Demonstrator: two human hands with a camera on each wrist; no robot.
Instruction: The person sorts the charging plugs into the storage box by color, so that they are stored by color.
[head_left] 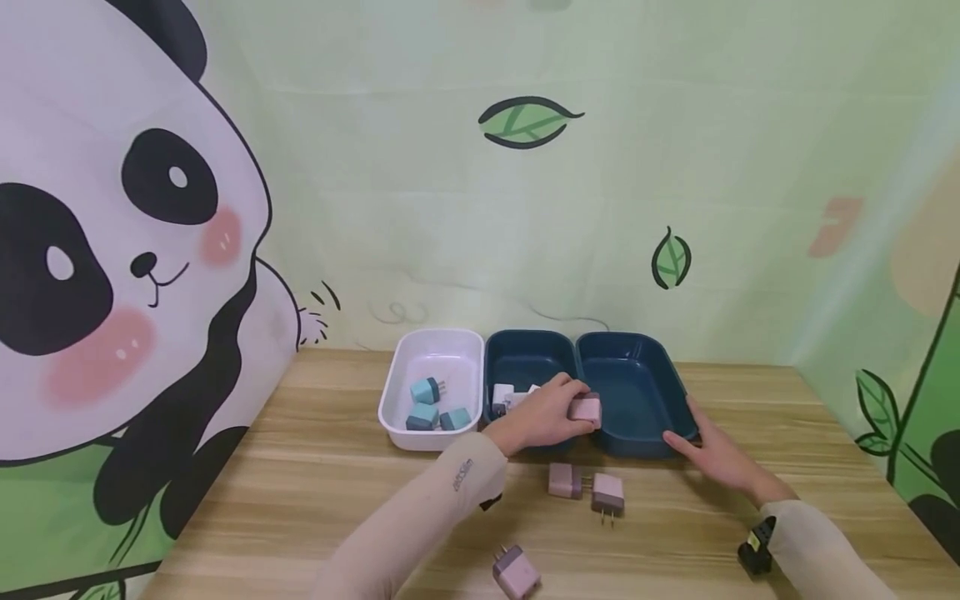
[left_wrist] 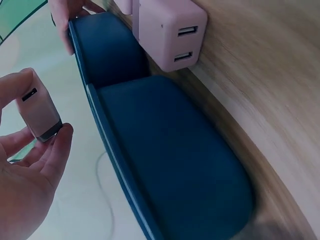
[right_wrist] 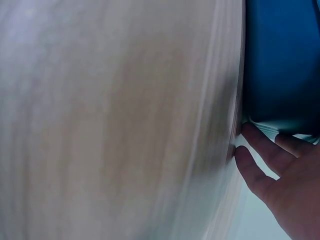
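My left hand pinches a pink USB wall charger between thumb and fingers. It holds the charger up over the divide between the middle dark blue bin and the right dark blue bin. In the left wrist view, a USB port shows on the held charger. At the right bin's front right corner, my right hand rests against the outer wall with fingers and thumb spread. White chargers lie in the middle bin, partly hidden by the left hand.
A white bin on the left contains three light blue chargers. Two pink chargers lie on the wooden table before the bins, and another pink charger lies nearer. Behind the bins hangs a panda-printed backdrop.
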